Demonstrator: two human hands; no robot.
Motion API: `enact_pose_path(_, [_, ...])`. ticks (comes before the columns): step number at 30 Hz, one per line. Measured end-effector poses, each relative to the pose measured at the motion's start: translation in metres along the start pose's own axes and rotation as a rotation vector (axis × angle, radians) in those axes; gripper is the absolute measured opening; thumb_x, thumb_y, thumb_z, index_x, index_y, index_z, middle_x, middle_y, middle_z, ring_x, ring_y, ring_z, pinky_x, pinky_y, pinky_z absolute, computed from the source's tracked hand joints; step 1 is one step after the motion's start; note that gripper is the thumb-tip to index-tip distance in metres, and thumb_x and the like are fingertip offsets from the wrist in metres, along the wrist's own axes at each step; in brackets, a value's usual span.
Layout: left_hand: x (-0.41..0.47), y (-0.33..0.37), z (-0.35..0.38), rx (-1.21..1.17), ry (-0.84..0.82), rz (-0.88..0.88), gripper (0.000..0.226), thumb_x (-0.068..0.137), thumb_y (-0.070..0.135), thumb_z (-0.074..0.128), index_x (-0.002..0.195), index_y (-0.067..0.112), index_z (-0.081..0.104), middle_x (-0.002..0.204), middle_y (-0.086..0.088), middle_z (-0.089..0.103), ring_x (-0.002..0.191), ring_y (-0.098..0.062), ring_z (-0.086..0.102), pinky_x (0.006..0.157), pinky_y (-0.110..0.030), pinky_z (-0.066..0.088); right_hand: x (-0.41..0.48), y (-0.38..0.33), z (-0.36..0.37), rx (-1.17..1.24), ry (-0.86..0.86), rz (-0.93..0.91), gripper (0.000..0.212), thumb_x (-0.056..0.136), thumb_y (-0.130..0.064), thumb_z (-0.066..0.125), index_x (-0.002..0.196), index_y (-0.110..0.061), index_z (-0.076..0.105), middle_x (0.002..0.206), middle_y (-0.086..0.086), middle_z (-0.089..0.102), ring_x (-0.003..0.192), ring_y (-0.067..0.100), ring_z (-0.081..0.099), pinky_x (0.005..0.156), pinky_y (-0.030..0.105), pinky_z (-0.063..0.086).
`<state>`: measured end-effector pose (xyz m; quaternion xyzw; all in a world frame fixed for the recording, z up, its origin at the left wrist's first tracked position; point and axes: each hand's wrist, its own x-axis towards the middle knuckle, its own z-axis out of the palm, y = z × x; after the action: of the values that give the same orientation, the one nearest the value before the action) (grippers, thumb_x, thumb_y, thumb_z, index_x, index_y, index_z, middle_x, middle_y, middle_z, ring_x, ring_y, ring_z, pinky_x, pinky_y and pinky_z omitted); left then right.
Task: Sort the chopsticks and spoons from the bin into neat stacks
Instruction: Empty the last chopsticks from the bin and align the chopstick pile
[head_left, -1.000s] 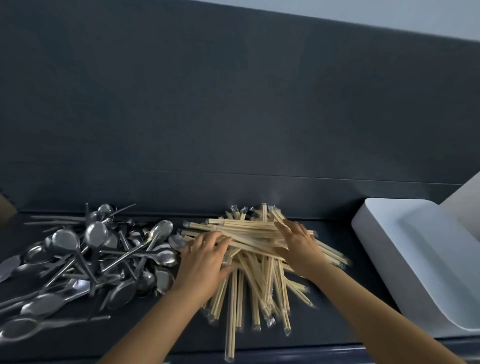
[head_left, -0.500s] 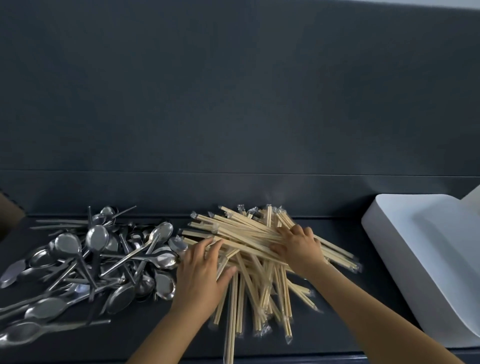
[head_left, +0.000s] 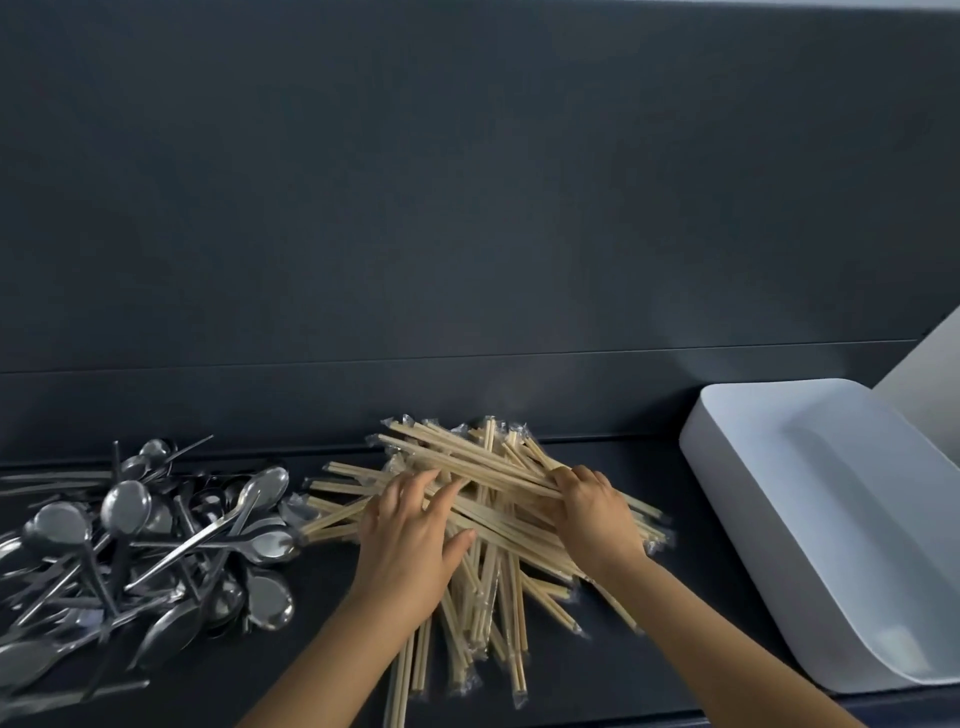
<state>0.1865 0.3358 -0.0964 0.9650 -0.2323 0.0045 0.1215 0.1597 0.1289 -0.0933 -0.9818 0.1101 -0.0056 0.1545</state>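
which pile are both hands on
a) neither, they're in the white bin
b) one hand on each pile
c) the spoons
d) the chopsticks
d: the left hand lies flat on the chopsticks and the right hand curls its fingers over some of them. The spoons sit untouched to the left, and the bin is off to the right.

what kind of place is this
Likely a restaurant or canteen prep area: a heap of metal spoons, a pile of wrapped chopsticks and a white bin on a dark counter.
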Motion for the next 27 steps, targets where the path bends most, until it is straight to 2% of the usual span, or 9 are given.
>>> enact_pose_path(4, [0.007, 0.005, 0.007, -0.009, -0.026, -0.007, 0.068, 0.084, 0.059, 0.029, 0.145, 0.027, 0.033, 0.151, 0.001, 0.030, 0.141, -0.023, 0.023, 0.115, -0.041, 0.016, -0.007, 0.003, 0.001, 0.064, -0.061, -0.070, 0.040, 0.094, -0.030, 0.051, 0.133, -0.022, 0.048, 0.128, 0.000, 0.048, 0.121, 0.021, 0.042, 0.100, 0.032, 0.038])
enact_pose_path(10, [0.017, 0.005, 0.015, 0.073, -0.134, -0.011, 0.069, 0.086, 0.062, 0.022, 0.148, 0.031, 0.018, 0.156, 0.002, 0.012, 0.145, -0.022, 0.005, 0.119, -0.043, 0.008, -0.009, 0.020, -0.014, 0.209, -0.168, -0.092, 0.075, 0.081, -0.053, 0.063, 0.143, -0.023, 0.034, 0.142, -0.001, 0.035, 0.131, 0.020, 0.031, 0.109, 0.033, 0.031])
enact_pose_path(12, [0.019, 0.004, 0.016, 0.062, -0.158, -0.005, 0.069, 0.086, 0.062, 0.021, 0.148, 0.031, 0.018, 0.156, 0.001, 0.012, 0.146, -0.023, 0.004, 0.119, -0.045, 0.008, -0.007, 0.031, -0.022, 0.338, -0.177, -0.037, 0.085, 0.075, -0.065, 0.058, 0.143, -0.020, 0.035, 0.144, 0.002, 0.036, 0.133, 0.021, 0.032, 0.110, 0.035, 0.032])
enact_pose_path(14, [0.021, 0.004, 0.015, 0.046, -0.170, 0.010, 0.069, 0.086, 0.061, 0.021, 0.148, 0.031, 0.019, 0.157, 0.000, 0.011, 0.146, -0.023, 0.005, 0.118, -0.044, 0.007, -0.002, 0.043, -0.027, 0.420, -0.125, 0.071, 0.086, 0.076, -0.067, 0.048, 0.144, -0.016, 0.034, 0.146, 0.006, 0.037, 0.135, 0.022, 0.034, 0.109, 0.036, 0.032])
enact_pose_path(17, [0.022, 0.003, 0.015, 0.042, -0.180, 0.034, 0.064, 0.092, 0.059, 0.026, 0.149, 0.032, 0.017, 0.158, 0.001, 0.007, 0.146, -0.022, 0.001, 0.116, -0.040, 0.002, 0.008, 0.057, -0.023, 0.377, -0.170, 0.205, 0.083, 0.085, -0.064, 0.041, 0.147, -0.012, 0.027, 0.150, 0.010, 0.033, 0.138, 0.024, 0.031, 0.109, 0.035, 0.029])
enact_pose_path(20, [0.022, 0.003, 0.015, 0.032, -0.208, 0.051, 0.074, 0.082, 0.067, 0.014, 0.149, 0.035, 0.012, 0.159, 0.005, 0.000, 0.146, -0.019, -0.008, 0.110, -0.034, -0.007, 0.011, 0.055, -0.016, 0.348, -0.336, 0.267, 0.097, 0.078, -0.074, 0.035, 0.149, -0.011, 0.019, 0.151, 0.012, 0.032, 0.137, 0.028, 0.034, 0.110, 0.039, 0.031])
enact_pose_path(24, [0.024, 0.003, 0.016, 0.066, -0.195, 0.060, 0.070, 0.084, 0.062, 0.012, 0.149, 0.035, 0.011, 0.159, 0.006, -0.002, 0.145, -0.019, -0.010, 0.108, -0.034, -0.009, 0.011, 0.036, -0.006, 0.318, -0.411, 0.233, 0.113, 0.063, -0.084, 0.030, 0.150, -0.014, 0.012, 0.153, 0.013, 0.026, 0.140, 0.032, 0.026, 0.113, 0.046, 0.026])
enact_pose_path(27, [0.024, 0.003, 0.016, 0.089, -0.184, 0.071, 0.074, 0.082, 0.064, 0.006, 0.149, 0.034, 0.011, 0.159, 0.005, 0.000, 0.145, -0.021, -0.010, 0.109, -0.036, -0.008, 0.012, 0.023, 0.002, 0.195, -0.451, 0.208, 0.115, 0.063, -0.087, 0.038, 0.150, -0.020, 0.006, 0.154, 0.013, 0.020, 0.141, 0.035, 0.018, 0.114, 0.049, 0.021])
